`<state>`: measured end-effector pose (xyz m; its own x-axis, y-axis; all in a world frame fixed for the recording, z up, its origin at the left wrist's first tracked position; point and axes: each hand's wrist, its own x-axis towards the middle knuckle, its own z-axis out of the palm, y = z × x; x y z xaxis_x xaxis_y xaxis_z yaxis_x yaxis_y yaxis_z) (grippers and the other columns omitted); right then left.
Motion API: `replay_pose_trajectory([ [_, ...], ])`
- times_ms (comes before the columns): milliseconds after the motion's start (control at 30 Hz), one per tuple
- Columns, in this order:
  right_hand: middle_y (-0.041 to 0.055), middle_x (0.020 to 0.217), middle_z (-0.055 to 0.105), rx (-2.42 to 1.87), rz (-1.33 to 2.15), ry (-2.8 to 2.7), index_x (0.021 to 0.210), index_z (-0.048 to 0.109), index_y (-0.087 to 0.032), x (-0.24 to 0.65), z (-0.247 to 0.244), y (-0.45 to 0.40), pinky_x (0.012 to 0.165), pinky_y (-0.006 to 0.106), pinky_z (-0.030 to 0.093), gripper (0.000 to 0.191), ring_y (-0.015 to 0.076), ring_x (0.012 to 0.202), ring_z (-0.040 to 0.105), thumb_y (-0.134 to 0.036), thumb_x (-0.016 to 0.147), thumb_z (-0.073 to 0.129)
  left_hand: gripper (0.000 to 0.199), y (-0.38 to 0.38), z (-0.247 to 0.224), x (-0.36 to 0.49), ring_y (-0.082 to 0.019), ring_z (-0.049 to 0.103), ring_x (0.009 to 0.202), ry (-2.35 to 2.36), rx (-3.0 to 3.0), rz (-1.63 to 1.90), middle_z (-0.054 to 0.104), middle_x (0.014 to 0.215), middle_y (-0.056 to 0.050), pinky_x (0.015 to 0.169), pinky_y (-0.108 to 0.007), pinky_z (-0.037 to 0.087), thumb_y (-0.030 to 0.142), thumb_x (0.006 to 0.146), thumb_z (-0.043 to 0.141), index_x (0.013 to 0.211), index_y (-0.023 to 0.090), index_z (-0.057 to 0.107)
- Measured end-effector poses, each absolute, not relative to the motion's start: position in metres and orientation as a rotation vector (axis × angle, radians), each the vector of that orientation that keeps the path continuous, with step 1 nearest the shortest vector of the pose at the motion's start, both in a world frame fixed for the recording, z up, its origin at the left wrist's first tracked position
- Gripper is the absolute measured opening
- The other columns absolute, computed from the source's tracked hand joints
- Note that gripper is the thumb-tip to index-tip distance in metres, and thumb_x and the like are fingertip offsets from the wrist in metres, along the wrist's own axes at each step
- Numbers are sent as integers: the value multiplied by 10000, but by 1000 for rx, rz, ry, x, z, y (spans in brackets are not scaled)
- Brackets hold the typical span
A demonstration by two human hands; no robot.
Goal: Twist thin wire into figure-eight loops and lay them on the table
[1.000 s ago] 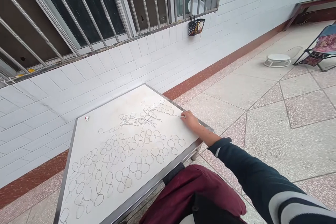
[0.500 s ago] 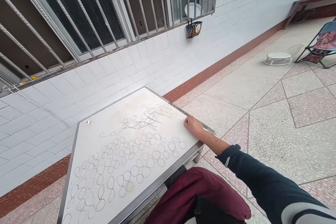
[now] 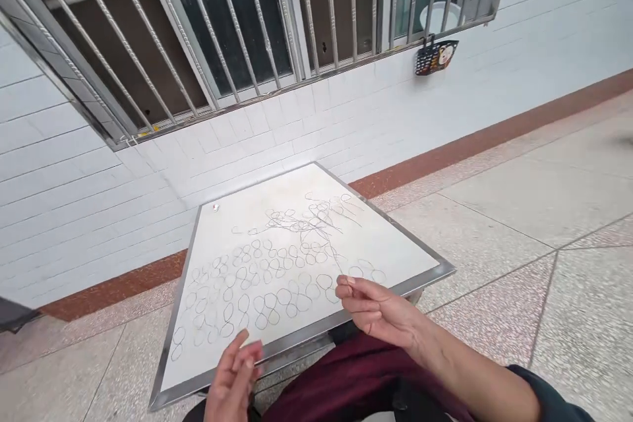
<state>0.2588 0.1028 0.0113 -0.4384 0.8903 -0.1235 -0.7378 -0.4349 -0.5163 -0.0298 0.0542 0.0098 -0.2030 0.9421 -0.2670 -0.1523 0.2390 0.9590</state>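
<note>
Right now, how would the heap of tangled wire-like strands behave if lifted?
The tangled strands look very thin, so probably light. They cross repeatedly, so would likely snag. Perhaps springy rather than limp, as the figure-eight loops nearby keep rounded shapes.

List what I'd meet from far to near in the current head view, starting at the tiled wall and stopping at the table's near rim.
Tiled wall → table's far rim → loose tangle of thin strands → rows of figure-eight loops → table's near rim.
</note>
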Motion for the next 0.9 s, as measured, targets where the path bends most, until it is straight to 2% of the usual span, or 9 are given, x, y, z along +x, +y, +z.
replay_pose_trajectory([
  [100, -54, 722, 528, -193, 2317, -238, 849, 541, -129, 218, 22, 84, 344, 54, 231, 205, -49, 393, 303, -159, 783, 732, 576, 66, 46, 4, -249, 568, 1135, 1057, 949, 1205, 642, 1199, -112, 915, -354, 446, 355, 743, 747, 1275, 233, 562],
  [233, -43, 736, 576, -109, 2495, -138, 889, 556, -110, 180, 20, 68, 341, 46, 268, 178, -55, 380, 341, -145, 812, 713, 496, 70, 67, 32, -191, 581, 1052, 806, 861, 1389, 640, 1161, -91, 871, -308, 449, 266, 762, 738, 1236, 242, 596],
  [367, -46, 718, 578, -139, 2584, -90, 878, 557, -105, 161, 11, 53, 336, 50, 267, 190, -54, 370, 353, -144, 802, 727, 411, 60, 59, 33, -123, 601, 902, 796, 708, 1586, 682, 986, -39, 805, -243, 444, 204, 752, 745, 1150, 238, 653],
  [500, -55, 704, 563, -155, 2642, -63, 873, 551, -114, 151, 1, 45, 330, 48, 251, 197, -55, 368, 349, -150, 802, 731, 351, 51, 45, 25, -114, 611, 857, 849, 646, 1661, 703, 900, -32, 780, -229, 445, 193, 745, 749, 1088, 208, 675],
  [900, -62, 706, 558, -168, 2696, 101, 858, 529, -128, 140, -26, 37, 335, 39, 269, 223, -48, 391, 393, -135, 790, 742, 322, 33, 21, 20, -114, 659, 778, 939, 392, 1654, 705, 1042, -72, 687, -222, 510, 240, 744, 759, 1053, 183, 687],
])
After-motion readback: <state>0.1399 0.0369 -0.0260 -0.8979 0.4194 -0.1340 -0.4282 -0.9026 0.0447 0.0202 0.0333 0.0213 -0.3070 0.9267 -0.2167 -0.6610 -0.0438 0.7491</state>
